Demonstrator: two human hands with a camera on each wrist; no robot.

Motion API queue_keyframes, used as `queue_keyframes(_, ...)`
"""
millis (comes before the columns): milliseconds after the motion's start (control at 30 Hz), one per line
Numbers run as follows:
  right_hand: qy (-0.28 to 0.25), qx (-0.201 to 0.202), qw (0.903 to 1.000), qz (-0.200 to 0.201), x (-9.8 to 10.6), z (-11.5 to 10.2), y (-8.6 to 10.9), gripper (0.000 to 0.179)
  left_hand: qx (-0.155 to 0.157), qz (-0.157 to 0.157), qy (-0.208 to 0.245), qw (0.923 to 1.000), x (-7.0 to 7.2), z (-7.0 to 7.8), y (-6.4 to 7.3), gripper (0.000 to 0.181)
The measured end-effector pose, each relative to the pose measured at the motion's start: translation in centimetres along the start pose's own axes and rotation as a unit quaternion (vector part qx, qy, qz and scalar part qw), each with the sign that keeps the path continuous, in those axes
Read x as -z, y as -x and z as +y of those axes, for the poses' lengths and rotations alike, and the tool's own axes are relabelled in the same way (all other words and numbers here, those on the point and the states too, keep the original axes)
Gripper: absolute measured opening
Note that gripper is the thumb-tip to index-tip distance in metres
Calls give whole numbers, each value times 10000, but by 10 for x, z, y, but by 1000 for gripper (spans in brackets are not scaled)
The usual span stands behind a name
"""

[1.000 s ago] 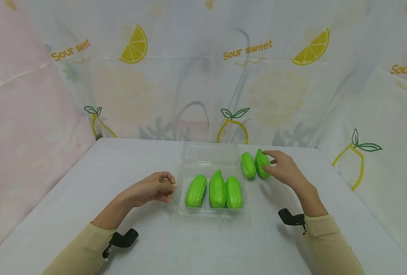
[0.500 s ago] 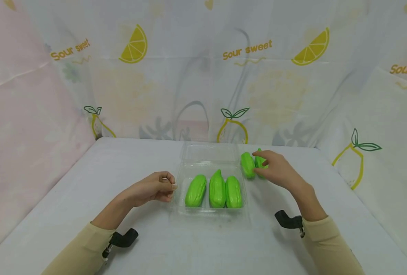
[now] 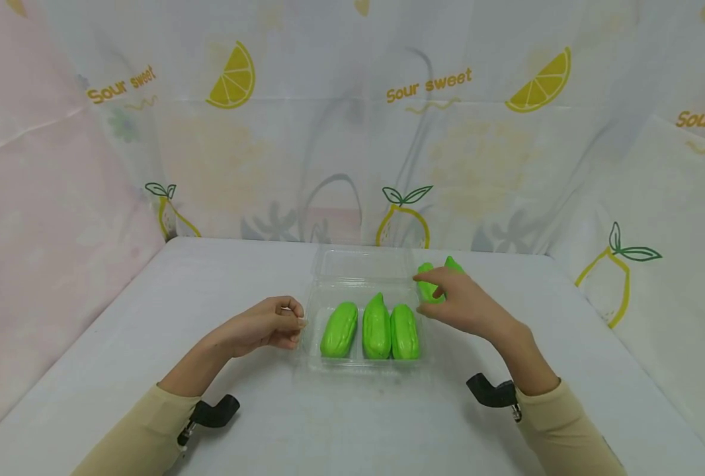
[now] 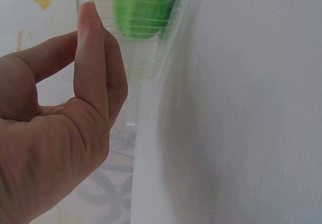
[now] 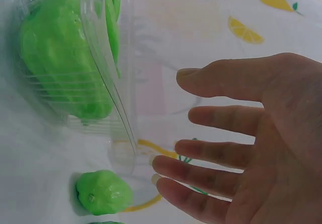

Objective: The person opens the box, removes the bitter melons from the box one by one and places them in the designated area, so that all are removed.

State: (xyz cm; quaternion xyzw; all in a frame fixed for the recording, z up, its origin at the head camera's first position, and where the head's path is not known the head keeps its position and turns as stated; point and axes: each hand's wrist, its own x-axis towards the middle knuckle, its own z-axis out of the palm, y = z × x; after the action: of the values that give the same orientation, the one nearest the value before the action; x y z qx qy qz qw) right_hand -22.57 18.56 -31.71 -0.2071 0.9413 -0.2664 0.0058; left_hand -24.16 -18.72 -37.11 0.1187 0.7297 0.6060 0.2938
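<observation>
A clear plastic clamshell box [image 3: 361, 363] stands on the table with its lid [image 3: 364, 264] folded back. Inside lie three glossy green, ribbed, gourd-shaped fruits, at left [image 3: 338, 330], middle [image 3: 377, 334] and right [image 3: 405, 334]. My left hand [image 3: 263, 328] pinches the box's left rim between thumb and finger, seen closely in the left wrist view. My right hand [image 3: 468, 305] hovers by the box's right rear side with fingers spread, holding nothing; the right wrist view shows its bare palm. Partly behind it are two more green fruits, one [image 3: 426, 268] beside the other [image 3: 452, 264].
A white-covered table [image 3: 352, 423] carries everything. Behind it hangs a cloth backdrop [image 3: 483, 172] printed with lemons and words, and a pink cloth [image 3: 49, 218] borders the left. A black wrist mount [image 3: 212, 412] sits on each sleeve.
My right hand has moved left and slightly toward me, from beside the outer right fruit to near the box's right edge. My left hand, the box and the fruits have stayed put.
</observation>
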Motion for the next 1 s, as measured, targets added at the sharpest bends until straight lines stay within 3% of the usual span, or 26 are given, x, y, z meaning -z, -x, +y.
queue_keyframes(367, 68, 427, 9990, -118, -13, -11, -1, 47, -41, -40, 18, 10000, 0, 0, 0, 21)
queue_keyframes(700, 500, 282, 9975, -416, -26, -22, -2, 47, -66, -56, 58, 9999, 0, -1, -1, 20)
queue_keyframes(1000, 1218, 150, 9917, -392, -34, -29, -1, 48, -51, -13, -10, 10000, 0, 0, -1, 19)
